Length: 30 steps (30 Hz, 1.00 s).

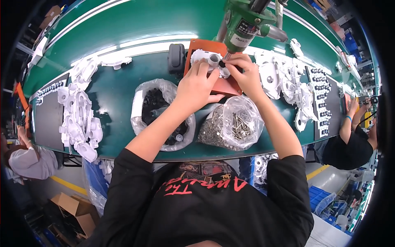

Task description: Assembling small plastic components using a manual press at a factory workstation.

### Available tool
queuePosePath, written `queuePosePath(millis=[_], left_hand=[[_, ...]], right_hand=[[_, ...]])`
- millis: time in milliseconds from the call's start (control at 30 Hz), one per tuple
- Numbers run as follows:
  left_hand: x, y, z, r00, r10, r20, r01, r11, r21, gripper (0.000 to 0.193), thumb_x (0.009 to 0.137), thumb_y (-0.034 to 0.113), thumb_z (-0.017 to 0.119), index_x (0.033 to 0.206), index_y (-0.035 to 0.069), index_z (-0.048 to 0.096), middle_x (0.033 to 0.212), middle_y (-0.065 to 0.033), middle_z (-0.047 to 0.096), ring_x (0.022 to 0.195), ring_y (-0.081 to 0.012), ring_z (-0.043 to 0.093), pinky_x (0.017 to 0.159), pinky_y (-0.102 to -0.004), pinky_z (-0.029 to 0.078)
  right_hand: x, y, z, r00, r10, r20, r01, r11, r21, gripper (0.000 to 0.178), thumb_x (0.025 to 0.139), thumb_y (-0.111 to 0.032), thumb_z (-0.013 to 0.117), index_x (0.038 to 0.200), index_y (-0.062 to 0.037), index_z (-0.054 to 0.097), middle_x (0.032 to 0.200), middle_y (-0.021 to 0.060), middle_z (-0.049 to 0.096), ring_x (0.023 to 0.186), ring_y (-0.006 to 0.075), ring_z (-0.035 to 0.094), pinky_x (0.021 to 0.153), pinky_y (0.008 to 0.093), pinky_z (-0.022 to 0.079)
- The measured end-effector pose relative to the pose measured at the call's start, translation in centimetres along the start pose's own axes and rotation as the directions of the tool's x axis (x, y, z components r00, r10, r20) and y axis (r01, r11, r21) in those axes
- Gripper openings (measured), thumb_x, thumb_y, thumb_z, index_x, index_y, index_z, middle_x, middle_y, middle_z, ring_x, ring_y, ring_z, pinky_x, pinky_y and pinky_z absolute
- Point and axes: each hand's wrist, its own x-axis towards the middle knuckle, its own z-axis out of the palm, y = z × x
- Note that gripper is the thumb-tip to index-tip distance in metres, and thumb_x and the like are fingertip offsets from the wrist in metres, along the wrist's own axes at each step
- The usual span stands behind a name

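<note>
Black shirt [197,210] is filling the lower frame; upper centre, left hand [196,84] is resting spread on white housing [210,55] atop orange plate [228,87]; right hand [243,71] is apparently pinching small dark part [222,64]; both should be keeping clear of green machine head [242,28].

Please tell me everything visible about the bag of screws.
The clear plastic bag sits open on the green table, its crumpled mouth spread wide. Silvery metal screws fill much of it, showing through the mouth and wall. It is right of the bag of black parts. The right forearm passes close; touch is unclear.
</note>
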Motion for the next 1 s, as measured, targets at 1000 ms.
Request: queuePosePath(millis=[1000], left_hand=[[2.0, 1.7, -0.4, 0.996, -0.095, 0.0, 0.094, 0.995, -0.04, 0.069, 0.048, 0.045, 0.081, 0.096, 0.002, 0.056, 0.097, -0.0131, 0.049, 0.09, -0.0291, 0.05, 0.082, -0.0372, 0.044]], right_hand=[[16.7, -12.4, -14.3, 0.97, 0.157, -0.185, -0.15, 0.987, 0.05, 0.039, 0.092, -0.035, 0.041, 0.123, -0.0123, 0.043, 0.124, 0.0115, 0.045, 0.12, 0.0276, 0.039, 0.104, 0.0412, 0.024]])
